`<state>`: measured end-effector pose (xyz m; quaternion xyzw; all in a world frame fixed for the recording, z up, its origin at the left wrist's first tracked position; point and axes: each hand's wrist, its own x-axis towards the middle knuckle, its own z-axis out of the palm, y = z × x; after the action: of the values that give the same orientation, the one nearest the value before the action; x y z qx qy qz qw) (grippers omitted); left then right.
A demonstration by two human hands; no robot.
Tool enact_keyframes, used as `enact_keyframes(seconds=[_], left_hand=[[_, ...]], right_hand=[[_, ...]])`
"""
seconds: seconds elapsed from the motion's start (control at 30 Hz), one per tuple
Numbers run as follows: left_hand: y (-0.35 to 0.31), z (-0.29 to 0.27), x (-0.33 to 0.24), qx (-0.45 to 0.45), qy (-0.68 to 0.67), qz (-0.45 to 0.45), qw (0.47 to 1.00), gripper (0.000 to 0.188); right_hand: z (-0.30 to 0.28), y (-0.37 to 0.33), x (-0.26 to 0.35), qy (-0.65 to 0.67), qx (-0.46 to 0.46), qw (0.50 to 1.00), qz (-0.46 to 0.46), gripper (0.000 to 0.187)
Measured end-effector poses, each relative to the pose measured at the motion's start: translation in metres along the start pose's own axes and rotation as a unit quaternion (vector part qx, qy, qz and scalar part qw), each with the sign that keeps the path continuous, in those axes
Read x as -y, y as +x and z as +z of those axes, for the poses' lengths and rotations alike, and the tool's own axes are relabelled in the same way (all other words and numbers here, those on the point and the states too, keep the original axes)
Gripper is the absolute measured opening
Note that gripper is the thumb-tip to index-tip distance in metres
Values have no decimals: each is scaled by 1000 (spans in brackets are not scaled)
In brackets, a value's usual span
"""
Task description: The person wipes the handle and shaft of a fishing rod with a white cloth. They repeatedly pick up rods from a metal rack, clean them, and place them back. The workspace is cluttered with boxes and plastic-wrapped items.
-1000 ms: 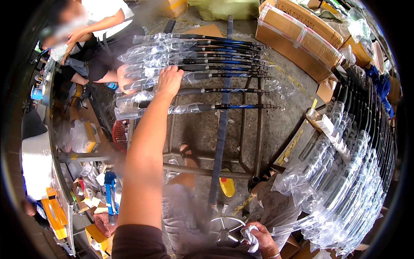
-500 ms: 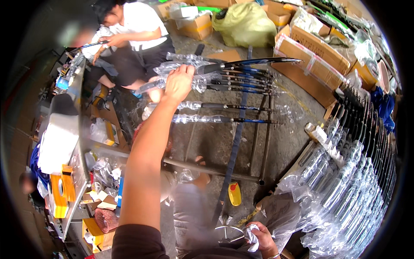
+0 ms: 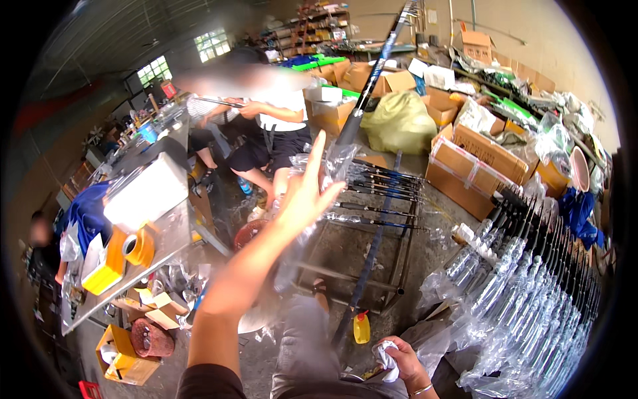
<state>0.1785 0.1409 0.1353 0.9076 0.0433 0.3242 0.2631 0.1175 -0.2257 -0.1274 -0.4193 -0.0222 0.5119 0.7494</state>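
My left hand (image 3: 300, 207) reaches forward at the middle, around the plastic-wrapped handle of a black and blue fishing rod (image 3: 374, 78). Its index finger and thumb stick out; the other fingers are hidden. The rod tilts steeply, tip up and to the right, and its clear plastic wrap (image 3: 287, 263) shows below the hand. Low in the view, my right hand (image 3: 408, 367) is closed on a crumpled white cloth (image 3: 386, 360). Several more wrapped fishing rods (image 3: 382, 183) lie side by side across a metal rack (image 3: 400, 291), just beyond my left hand.
Many plastic-wrapped rods (image 3: 515, 286) lean in a row at right. A table (image 3: 174, 243) with yellow boxes stands at left. Ahead, a seated person in white (image 3: 282, 106) handles a rod. Cartons (image 3: 465, 169), a yellow-green sack (image 3: 401, 123) and a yellow bottle (image 3: 361, 328) stand around.
The rod in my left hand has swung from nearly level to steeply upright. My index finger and thumb have spread out. The view has tilted up; my right hand still holds the cloth.
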Motion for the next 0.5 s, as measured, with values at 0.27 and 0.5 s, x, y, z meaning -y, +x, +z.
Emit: enact_keyframes(seconds=[0.27, 0.5], left_hand=[[-157, -30, -62, -110, -157, -18, 981, 75], [-283, -6, -75, -96, -288, -179, 936, 56]], right_hand=[[47, -13, 50, -80, 117, 982, -123, 31], [177, 2, 92, -329, 87, 885, -318, 33]])
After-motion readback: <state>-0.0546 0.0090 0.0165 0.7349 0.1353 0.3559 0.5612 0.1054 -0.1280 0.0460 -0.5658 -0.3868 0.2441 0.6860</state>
